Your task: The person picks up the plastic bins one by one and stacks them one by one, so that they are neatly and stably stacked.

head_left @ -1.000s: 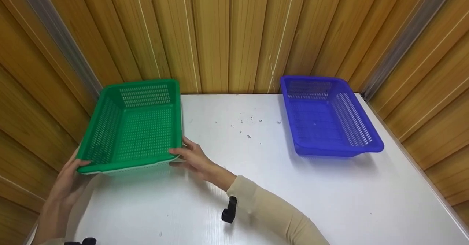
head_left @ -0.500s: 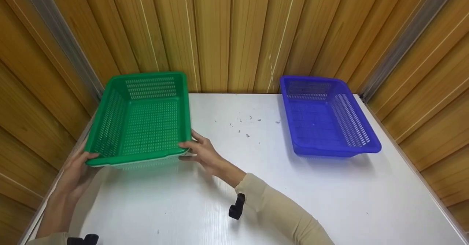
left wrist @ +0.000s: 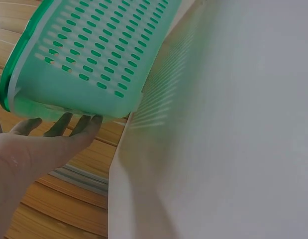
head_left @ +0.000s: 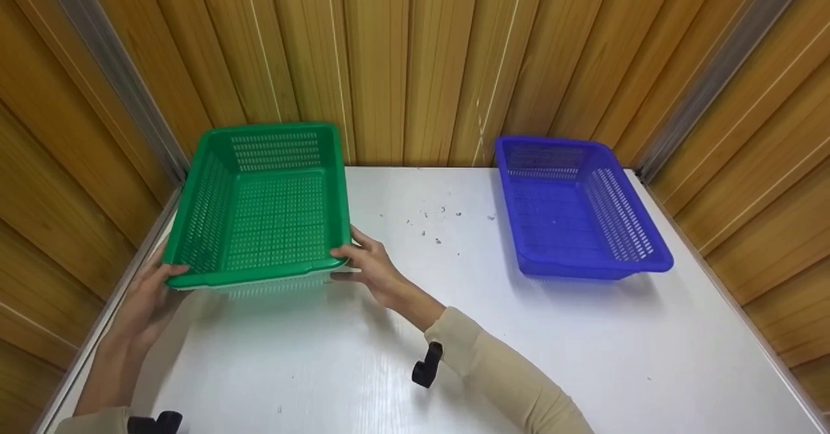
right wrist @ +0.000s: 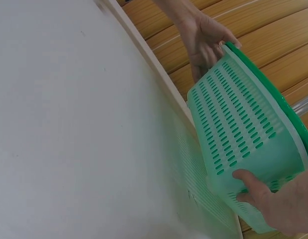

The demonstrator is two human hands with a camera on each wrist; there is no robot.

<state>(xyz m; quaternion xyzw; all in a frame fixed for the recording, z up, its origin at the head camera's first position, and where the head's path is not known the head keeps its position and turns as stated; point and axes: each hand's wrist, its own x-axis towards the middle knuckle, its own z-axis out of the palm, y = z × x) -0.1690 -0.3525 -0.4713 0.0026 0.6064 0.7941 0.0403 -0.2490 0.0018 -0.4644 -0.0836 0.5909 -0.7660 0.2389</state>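
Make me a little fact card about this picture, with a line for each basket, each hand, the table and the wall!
Green basket: on the left side of the head view; a paler layer shows beneath its rim
Blue-purple basket: on the right side; no hand touching it
Left hand: grips the green basket's near left corner
Right hand: grips its near right corner
Table: white, with small dark specks between the baskets
Wall: yellow-brown, wood-look panels
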